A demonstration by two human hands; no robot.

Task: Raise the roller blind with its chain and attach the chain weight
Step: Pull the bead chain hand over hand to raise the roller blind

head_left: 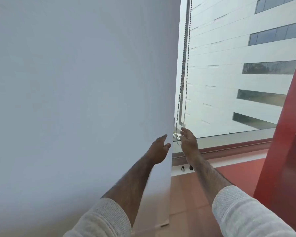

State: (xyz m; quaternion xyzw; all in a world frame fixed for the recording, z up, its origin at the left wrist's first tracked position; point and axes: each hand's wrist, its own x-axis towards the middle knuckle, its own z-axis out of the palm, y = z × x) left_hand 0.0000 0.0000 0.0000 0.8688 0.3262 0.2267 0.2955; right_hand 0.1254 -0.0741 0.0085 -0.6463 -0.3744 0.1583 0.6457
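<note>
Head view: the blind is down, its white cloth filling the left of the window and reaching below both forearms. The chain hangs in two strands just beside the blind's right edge, against the glass, and its loop bottoms out between the two hands.

Left hand is up at the blind's right edge, fingers straight and spread a little, thumb out toward the edge, gripping nothing.

Right hand is just across the gap, fingers nearly straight and pointing up, their tips right at the lower end of the right strand. Whether they pinch it, I cannot tell. A small pale fitting sits at the loop, too blurred to name.

Below the right wrist, on the white sill, lie a small metal piece and a dark piece, near each other. A red column rises at the right, a pale building outside.
</note>
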